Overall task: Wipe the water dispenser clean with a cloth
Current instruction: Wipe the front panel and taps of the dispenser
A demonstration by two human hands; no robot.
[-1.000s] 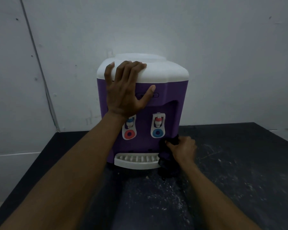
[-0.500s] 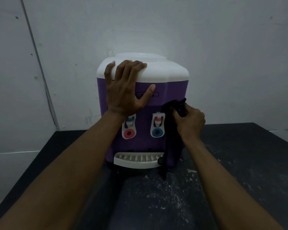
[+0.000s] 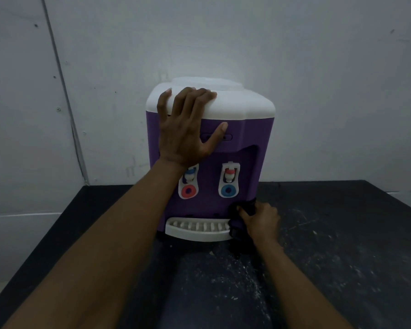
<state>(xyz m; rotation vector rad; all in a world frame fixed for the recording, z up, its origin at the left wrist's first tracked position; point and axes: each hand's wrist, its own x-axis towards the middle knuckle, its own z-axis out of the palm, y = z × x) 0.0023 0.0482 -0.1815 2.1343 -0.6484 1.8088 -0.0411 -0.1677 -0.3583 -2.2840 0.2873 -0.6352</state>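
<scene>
A purple water dispenser [image 3: 249,134] with a white top stands on a dark table against the wall. It has two taps, a red and a blue button, and a white drip tray [image 3: 197,230] at the bottom. My left hand [image 3: 188,129] lies flat on its upper front, fingers spread over the white top edge. My right hand [image 3: 261,222] grips a dark cloth [image 3: 239,224] and presses it against the dispenser's lower right corner, beside the tray. Part of the cloth hangs down onto the table.
The dark table [image 3: 342,245] is scratched and speckled with white dust in front of and right of the dispenser. A grey wall [image 3: 318,79] stands right behind the dispenser. The table's left edge runs diagonally at the lower left.
My right hand went with the cloth from the lower right corner up the dispenser's right front edge, then back down to the bottom corner. My left hand has stayed in place.
</scene>
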